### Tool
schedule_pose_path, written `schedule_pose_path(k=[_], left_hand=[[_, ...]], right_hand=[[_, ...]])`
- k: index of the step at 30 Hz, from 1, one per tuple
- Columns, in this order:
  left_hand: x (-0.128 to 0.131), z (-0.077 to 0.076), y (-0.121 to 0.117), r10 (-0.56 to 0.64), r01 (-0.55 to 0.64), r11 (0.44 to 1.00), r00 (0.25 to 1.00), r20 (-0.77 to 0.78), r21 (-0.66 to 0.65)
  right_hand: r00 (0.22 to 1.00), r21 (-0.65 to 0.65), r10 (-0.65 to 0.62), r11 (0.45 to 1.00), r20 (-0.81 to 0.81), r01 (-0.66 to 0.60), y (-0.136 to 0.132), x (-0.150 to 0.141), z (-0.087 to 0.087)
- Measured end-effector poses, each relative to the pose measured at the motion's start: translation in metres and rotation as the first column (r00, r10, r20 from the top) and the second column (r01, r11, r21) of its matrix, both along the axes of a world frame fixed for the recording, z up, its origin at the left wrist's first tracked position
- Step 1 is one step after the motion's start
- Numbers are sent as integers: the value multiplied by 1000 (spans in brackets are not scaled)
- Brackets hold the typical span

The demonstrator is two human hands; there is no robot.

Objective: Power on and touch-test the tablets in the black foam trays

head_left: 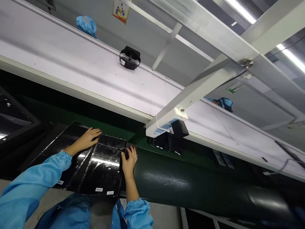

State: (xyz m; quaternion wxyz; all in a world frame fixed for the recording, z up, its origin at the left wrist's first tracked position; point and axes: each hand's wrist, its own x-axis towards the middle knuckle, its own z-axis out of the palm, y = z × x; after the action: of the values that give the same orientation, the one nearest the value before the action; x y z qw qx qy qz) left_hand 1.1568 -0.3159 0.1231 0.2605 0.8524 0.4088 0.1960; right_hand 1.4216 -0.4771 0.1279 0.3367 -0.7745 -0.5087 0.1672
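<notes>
In front of me a glossy black flat panel (103,168) with a clear film-like sheen and two small white labels lies on the dark green belt. My left hand (88,140) rests at its upper left corner, fingers stretched out flat. At the panel's right edge, my right hand (129,161) grips with the thumb on the face and the fingers along the side. Another black panel (69,146) lies tilted under my left forearm, partly covered. Dark sheets show beneath and between the panels.
A white power strip (166,122) with a black plug hangs from the metal frame beyond my hands. On the white shelf (95,73) sits a black strapped device (130,58). Several dark items lie farther along the belt (166,178). Blue caps of other people show behind the shelf.
</notes>
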Motion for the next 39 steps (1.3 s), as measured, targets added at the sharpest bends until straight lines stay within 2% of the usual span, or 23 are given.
schedule_pose_path(k=[4,8,11,13,15,17,18,20,22,24,27,33,36,39], left_hand=[[9,2,2,-5,5,1000,999,33,11],[7,20,-2,98,-87,992,987,129,-87],[-20,37,-17,266,-243,963,922,282,-115],[-53,42,-37,418,-418,904,828,375,-84],[-92,35,-63,571,-595,802,734,367,-58],[-131,20,-92,668,-682,730,701,248,-38],[-148,11,-106,697,-704,709,692,190,-38],[-173,-5,-131,701,-701,712,706,101,-36],[-184,-16,-148,712,-712,701,702,32,22],[-183,-19,-155,740,-736,671,673,-16,88],[-173,-17,-156,767,-759,640,640,-41,123],[-161,-10,-172,751,-738,654,659,-30,163],[-151,1,-173,743,-724,644,669,21,247],[-133,13,-153,723,-688,654,690,7,315]], right_hand=[[997,1,-68,998,44,68,9,-5,1],[992,8,-125,992,33,125,18,-7,-3],[994,23,-108,994,8,108,21,-5,-5],[995,64,-90,994,-32,92,19,-1,-4],[988,117,-105,986,-109,117,10,6,-3],[966,120,-166,974,-197,192,-7,13,-5],[952,92,-199,970,-232,225,-18,15,-6],[934,20,-225,971,-276,240,-41,17,-11],[941,-8,-197,979,-274,203,-62,14,-16],[961,4,-160,986,-224,165,-75,8,-19],[979,13,-135,990,-151,139,-78,1,-16],[999,102,-26,994,-36,30,-59,-7,2],[983,112,157,980,97,-167,-47,-28,16],[885,12,395,912,246,-411,-29,-62,32]])
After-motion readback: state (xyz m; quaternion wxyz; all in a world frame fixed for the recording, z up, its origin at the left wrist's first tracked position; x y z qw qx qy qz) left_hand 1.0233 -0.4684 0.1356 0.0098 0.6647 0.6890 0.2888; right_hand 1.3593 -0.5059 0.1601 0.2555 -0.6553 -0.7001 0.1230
